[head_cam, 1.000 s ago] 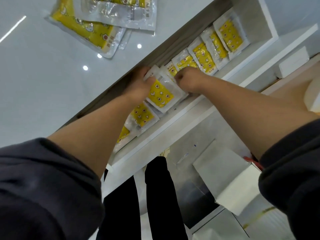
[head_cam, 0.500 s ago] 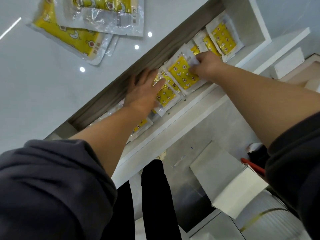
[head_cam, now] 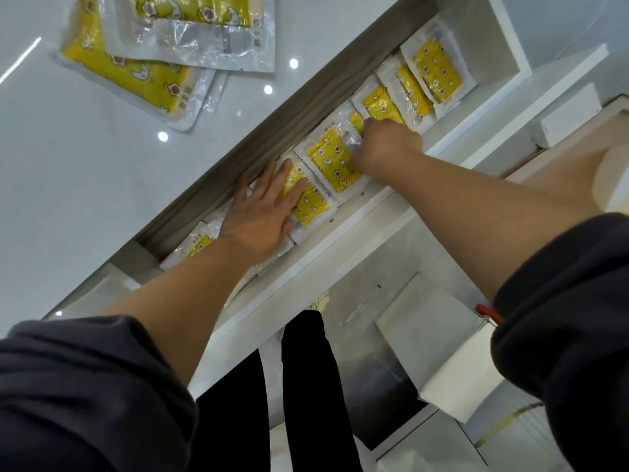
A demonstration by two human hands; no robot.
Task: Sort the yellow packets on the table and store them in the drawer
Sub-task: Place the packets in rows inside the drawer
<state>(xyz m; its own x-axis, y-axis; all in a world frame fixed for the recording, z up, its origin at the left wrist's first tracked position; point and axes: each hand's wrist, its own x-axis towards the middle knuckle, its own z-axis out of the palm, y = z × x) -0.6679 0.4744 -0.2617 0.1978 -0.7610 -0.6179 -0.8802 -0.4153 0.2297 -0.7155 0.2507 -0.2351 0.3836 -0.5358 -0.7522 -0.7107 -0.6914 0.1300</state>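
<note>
The left hand lies flat and wide on packets in the drawer. The right hand pinches one yellow packet there. Bigger packets sit on the surface.

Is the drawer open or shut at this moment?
Open. The drawer is pulled out from under the table, its row of packets is exposed, and both hands, left and right, reach inside.

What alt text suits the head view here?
Both hands arrange small yellow packets in an open white drawer: the left hand lies flat on the row, the right hand grips one packet. Larger yellow packets remain on the table.
</note>
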